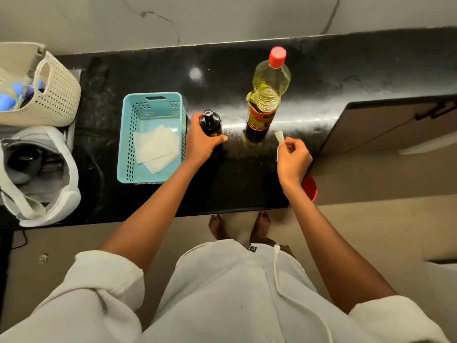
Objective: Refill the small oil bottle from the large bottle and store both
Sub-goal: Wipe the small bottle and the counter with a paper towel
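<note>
A small dark oil bottle (210,122) with a black top stands upright on the black counter (222,181). My left hand (201,141) is wrapped around its lower body. To its right stands the large clear bottle (268,92) of yellow oil, upright, with its red cap (277,56) on and an orange label low down. My right hand (293,159) is in front of and to the right of the large bottle, apart from it, pinching a small white folded paper (279,137) between fingers and thumb.
A turquoise plastic basket (128,134) holding white paper napkins (155,148) sits just left of the small bottle. At far left are a cream woven basket (57,97) and a white bag (66,174). An open cabinet door (385,125) juts out at right; a red round object (310,188) lies under my right wrist.
</note>
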{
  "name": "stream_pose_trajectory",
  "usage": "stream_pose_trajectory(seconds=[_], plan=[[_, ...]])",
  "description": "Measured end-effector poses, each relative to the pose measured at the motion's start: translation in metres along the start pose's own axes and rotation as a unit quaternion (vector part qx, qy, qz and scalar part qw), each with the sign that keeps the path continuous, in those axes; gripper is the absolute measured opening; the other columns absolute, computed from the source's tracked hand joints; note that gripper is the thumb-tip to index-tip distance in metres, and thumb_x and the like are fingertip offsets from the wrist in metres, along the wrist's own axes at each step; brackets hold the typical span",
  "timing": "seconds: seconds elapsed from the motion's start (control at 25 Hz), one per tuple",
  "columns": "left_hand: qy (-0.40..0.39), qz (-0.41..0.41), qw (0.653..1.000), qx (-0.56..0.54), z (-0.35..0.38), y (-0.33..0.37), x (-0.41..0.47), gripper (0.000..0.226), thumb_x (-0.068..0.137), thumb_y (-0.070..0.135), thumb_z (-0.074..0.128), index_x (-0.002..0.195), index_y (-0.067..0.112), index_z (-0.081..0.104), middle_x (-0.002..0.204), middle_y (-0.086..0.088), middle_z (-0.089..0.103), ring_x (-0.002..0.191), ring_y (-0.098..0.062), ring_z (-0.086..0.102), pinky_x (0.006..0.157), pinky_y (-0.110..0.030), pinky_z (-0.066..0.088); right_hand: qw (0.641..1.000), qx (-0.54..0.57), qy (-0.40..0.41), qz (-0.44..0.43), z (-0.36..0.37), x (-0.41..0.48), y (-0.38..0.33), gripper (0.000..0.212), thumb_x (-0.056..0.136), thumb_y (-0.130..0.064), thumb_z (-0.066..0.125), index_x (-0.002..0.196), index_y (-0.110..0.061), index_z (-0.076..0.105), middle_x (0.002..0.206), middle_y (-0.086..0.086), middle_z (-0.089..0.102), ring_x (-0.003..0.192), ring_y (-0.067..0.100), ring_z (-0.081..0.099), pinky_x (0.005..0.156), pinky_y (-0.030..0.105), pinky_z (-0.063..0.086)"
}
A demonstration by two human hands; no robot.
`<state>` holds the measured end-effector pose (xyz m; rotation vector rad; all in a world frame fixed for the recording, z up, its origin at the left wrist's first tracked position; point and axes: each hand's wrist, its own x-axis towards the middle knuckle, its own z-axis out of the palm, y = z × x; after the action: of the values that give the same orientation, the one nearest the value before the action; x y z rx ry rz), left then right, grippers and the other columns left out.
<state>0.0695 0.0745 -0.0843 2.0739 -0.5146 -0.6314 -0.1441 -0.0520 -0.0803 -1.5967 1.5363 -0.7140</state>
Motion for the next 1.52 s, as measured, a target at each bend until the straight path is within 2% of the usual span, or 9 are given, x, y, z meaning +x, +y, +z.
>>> stream_pose_trajectory(seconds=[0.16,0.28,0.4,0.6,0.84,1.04,1.2,1.36,1.52], plan=[[0.035,0.015,0.999,0.008,0.002,-0.002,0.001,0.065,0.075,0.021,0.095,0.130,0.015,0.059,0.122,0.004,0.069,0.116,-0.018,0.065,0.096,-0.029,0.051,0.981,-0.136,-0.086,-0.109,0.022,-0.017,0.037,0.032,0.105,-0.014,0.057,0.136,-0.007,0.065,0.141,0.011,0.067,0.131,0.029,0.063,0.104,0.036,0.052],[0.041,0.014,0.999,-0.003,0.004,-0.003,0.001,0.061,0.076,0.022,0.093,0.129,0.016,0.063,0.116,0.008,0.069,0.110,-0.012,0.065,0.093,-0.027,0.052,0.926,-0.265,-0.197,-0.181,0.032,-0.026,0.053,0.065,0.114,-0.041,0.038,0.168,-0.010,0.021,0.176,0.008,0.019,0.164,0.023,0.014,0.134,0.040,0.016],[0.050,0.010,0.998,-0.029,0.001,-0.002,0.002,0.064,0.074,0.026,0.094,0.131,0.019,0.065,0.120,0.007,0.073,0.113,-0.013,0.068,0.101,-0.032,0.056,0.894,-0.343,-0.228,-0.176,0.035,-0.028,0.051,0.090,0.107,-0.069,0.019,0.168,-0.009,-0.008,0.177,0.009,-0.012,0.164,0.021,-0.012,0.134,0.040,-0.004],[0.094,0.021,0.991,-0.096,-0.021,0.019,-0.002,0.058,0.069,0.023,0.095,0.120,0.021,0.067,0.105,0.013,0.075,0.102,-0.008,0.072,0.094,-0.024,0.057,0.870,-0.329,-0.298,-0.214,0.095,-0.069,0.004,0.094,0.105,-0.074,0.015,0.169,-0.009,-0.005,0.177,0.012,-0.010,0.164,0.025,-0.012,0.134,0.048,0.002],[0.080,0.039,0.992,-0.092,-0.039,0.027,-0.006,0.060,0.068,0.027,0.096,0.120,0.016,0.068,0.109,0.007,0.077,0.105,-0.010,0.073,0.097,-0.029,0.059,0.782,-0.348,-0.398,-0.331,0.077,-0.130,0.030,0.087,0.107,-0.071,0.017,0.169,-0.014,-0.007,0.177,0.006,-0.014,0.164,0.020,-0.015,0.134,0.046,0.001],[0.055,0.037,0.994,-0.082,-0.037,0.027,-0.015,0.061,0.070,0.025,0.095,0.124,0.021,0.068,0.112,0.008,0.076,0.107,-0.009,0.072,0.098,-0.031,0.060,0.859,-0.390,-0.258,-0.208,0.008,-0.048,0.061,0.091,0.107,-0.071,0.017,0.168,-0.006,-0.004,0.177,0.015,-0.007,0.165,0.026,-0.007,0.134,0.048,0.008],[0.068,0.029,0.993,-0.088,-0.042,0.024,-0.023,0.061,0.069,0.024,0.097,0.124,0.021,0.069,0.111,0.009,0.077,0.106,-0.007,0.072,0.097,-0.026,0.059,0.879,-0.389,-0.217,-0.171,0.056,-0.035,0.028,0.098,0.104,-0.076,0.014,0.168,-0.002,0.000,0.177,0.018,-0.003,0.165,0.030,-0.004,0.133,0.051,0.009],[0.090,0.025,0.992,-0.089,-0.046,0.024,-0.027,0.058,0.069,0.020,0.097,0.120,0.016,0.070,0.106,0.009,0.078,0.096,0.000,0.071,0.088,-0.015,0.055,0.817,-0.364,-0.330,-0.302,0.117,-0.074,-0.006,0.093,0.106,-0.073,0.017,0.169,-0.006,0.002,0.177,0.016,-0.002,0.165,0.031,-0.006,0.134,0.050,0.005],[0.084,0.024,0.992,-0.088,-0.046,0.029,-0.031,0.058,0.072,0.017,0.097,0.122,0.019,0.069,0.108,0.013,0.075,0.096,0.014,0.067,0.087,-0.007,0.051,0.742,-0.354,-0.409,-0.396,0.078,-0.109,0.029,0.086,0.107,-0.071,0.020,0.170,-0.015,0.000,0.178,0.006,-0.007,0.164,0.021,-0.012,0.134,0.048,0.005]])
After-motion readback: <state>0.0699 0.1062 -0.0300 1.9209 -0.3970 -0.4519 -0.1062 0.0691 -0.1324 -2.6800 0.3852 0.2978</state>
